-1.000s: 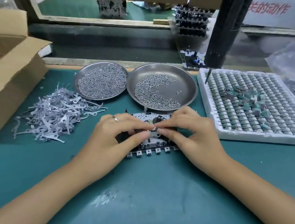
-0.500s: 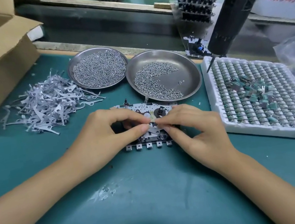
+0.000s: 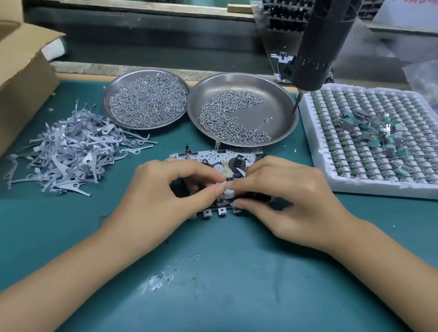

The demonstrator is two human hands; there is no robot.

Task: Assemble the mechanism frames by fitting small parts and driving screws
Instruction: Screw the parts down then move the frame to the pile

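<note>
Here both hands, left [image 3: 160, 199] and right [image 3: 286, 195], pinch a small white part [image 3: 227, 190] over the perforated metal mechanism frame [image 3: 211, 157], which lies flat on the green tabletop [image 3: 229, 291], probably for steady, precise seating.

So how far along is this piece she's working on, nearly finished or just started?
Midway, I'd guess. Done: the mechanism frame already carries a black wheel. In hand: left hand and right hand together pinch a small white part onto it. Left: driving screws, since the electric screwdriver hangs unused above the screw dish.
</note>
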